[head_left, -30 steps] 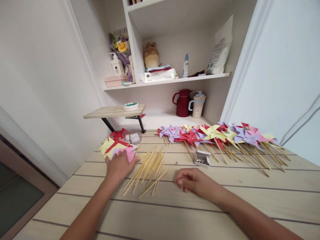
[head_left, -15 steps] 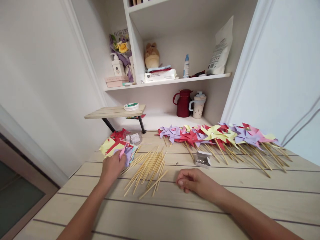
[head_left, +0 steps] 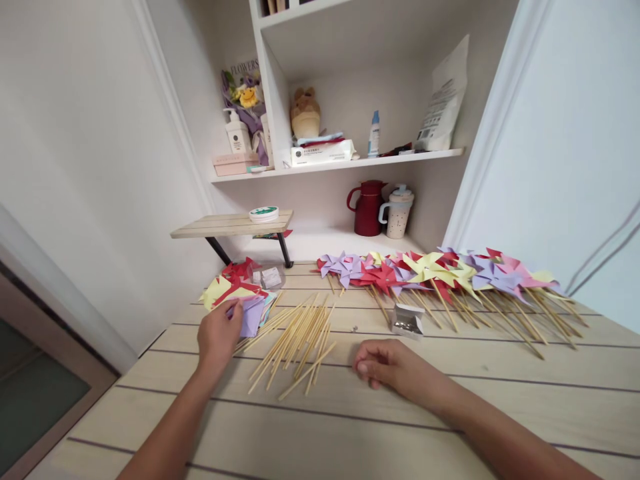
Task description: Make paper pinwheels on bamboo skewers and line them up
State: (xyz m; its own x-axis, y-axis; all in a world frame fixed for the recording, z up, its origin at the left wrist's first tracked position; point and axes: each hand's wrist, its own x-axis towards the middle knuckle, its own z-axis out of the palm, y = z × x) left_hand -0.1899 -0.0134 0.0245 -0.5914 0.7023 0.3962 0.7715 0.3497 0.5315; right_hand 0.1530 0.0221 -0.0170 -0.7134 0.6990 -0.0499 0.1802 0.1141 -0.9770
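Observation:
At the left, my left hand has its thumb and fingers pinched together on the edge of a purple paper piece. The piece lies on a pile of coloured paper cut-outs, with yellow paper and red paper behind it. My right hand rests on the table with its fingers curled in, and nothing shows in them. Between the hands lies a loose heap of thin wooden sticks. A small open box with shiny metal bits inside stands just beyond my right hand.
Finished paper pinwheels on sticks lie across the back right of the table. A clear plastic box sits behind the paper pile, near a small raised stand. A red jug and a lidded cup stand at the back.
My left hand has drawn back slightly to the left, and the pink paper at its fingertips no longer shows there. More of the purple paper is visible. My right hand has stayed in place.

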